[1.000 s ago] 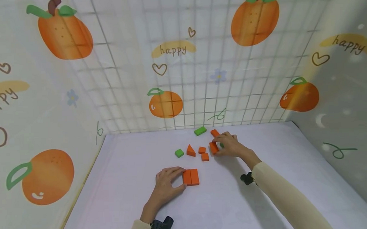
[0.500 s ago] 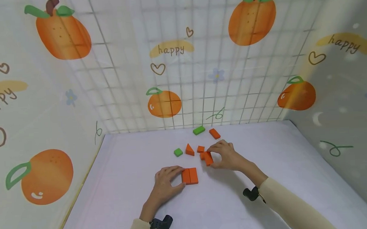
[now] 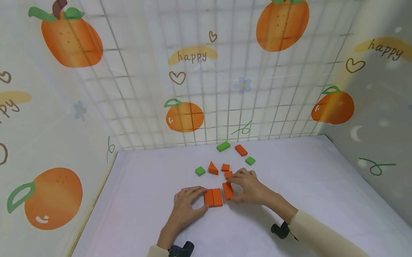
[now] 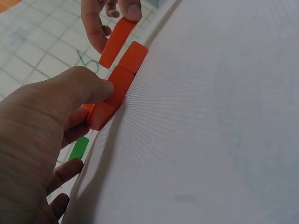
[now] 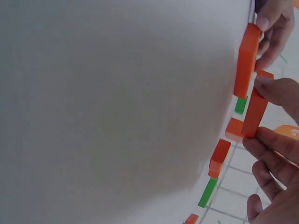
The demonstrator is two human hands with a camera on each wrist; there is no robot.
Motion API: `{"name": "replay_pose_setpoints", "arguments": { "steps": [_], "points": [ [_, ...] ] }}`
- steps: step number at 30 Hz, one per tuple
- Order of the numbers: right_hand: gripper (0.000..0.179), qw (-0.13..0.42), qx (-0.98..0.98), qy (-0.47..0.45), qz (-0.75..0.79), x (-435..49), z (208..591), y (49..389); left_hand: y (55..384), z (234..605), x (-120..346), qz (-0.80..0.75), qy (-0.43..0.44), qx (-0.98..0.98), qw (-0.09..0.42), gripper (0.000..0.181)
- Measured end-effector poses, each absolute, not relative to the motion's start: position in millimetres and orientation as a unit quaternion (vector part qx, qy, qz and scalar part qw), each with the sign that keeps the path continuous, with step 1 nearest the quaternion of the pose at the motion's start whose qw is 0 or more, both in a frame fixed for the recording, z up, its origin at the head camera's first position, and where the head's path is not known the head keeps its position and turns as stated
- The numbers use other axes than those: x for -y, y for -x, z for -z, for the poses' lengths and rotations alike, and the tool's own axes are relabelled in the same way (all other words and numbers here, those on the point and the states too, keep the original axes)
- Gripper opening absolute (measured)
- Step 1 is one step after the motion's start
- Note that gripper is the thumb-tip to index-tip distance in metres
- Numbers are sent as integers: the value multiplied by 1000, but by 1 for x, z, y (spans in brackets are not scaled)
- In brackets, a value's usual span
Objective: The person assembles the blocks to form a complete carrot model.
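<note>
Work surface: white table (image 3: 134,229), with fruit-print curtain (image 3: 137,104) behind.
Left hand (image 3: 188,204): thumb and index finger half-spread, gripping the left orange block (image 3: 209,198) at its ends; the middle orange block (image 3: 217,197) lies flat alongside.
Right hand (image 3: 251,188): thumb and fingertips pinch the third orange block (image 3: 228,191) (lifted clear of the table), just right of the middle one, apart.
Far side: orange triangle (image 3: 212,168), green bar (image 3: 223,146), small orange block (image 3: 225,167).

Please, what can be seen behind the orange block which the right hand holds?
In the head view, just behind the held block is a small orange block, with a second small block farther back. The right hand partly covers the nearer one's front; that part cannot be seen.
</note>
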State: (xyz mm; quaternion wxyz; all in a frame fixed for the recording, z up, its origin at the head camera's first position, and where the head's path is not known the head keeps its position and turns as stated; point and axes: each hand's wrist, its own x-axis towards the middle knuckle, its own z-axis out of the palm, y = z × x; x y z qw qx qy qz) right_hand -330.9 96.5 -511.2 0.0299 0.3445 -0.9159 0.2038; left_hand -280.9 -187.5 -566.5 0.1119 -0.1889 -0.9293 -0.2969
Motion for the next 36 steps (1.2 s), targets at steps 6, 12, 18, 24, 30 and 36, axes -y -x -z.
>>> {"name": "replay_pose_setpoints", "arguments": {
  "steps": [6, 12, 18, 24, 30, 36],
  "points": [
    [52, 34, 913, -355, -198, -91, 516, 325, 280, 567, 188, 297, 184, 930, 110, 53],
    [51, 25, 919, -353, -176, -86, 521, 324, 280, 568, 188, 294, 191, 929, 115, 52],
    [51, 13, 924, -345, -165, -84, 522, 323, 281, 567, 187, 290, 188, 932, 110, 52],
    [56, 3, 926, -334, -176, -83, 522, 324, 282, 566, 188, 286, 186, 935, 102, 53],
    [51, 25, 925, -317, -207, -90, 512, 335, 282, 567, 187, 291, 184, 934, 93, 54],
    [41, 60, 929, -308, -195, -95, 506, 360, 283, 569, 189, 287, 190, 932, 115, 53]
  ]
}}
